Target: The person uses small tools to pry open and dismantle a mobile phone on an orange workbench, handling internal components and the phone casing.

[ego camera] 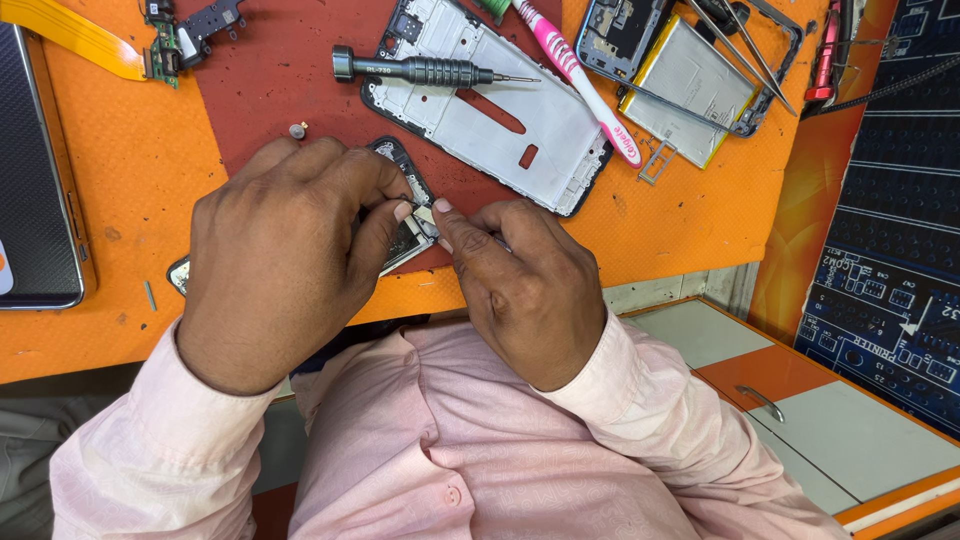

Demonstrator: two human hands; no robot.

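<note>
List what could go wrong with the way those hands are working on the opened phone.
1. Both hands, left hand and right hand, pinch a small part on the opened phone, which overhangs the orange mat's edge; it might slip into the lap.
2. The loose screw near the left hand could be knocked away.
3. The screwdriver may roll off the phone frame.

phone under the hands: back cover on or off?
Off. The phone lies opened, internal parts exposed between the left hand and right hand; both pinch a small part there.
</note>
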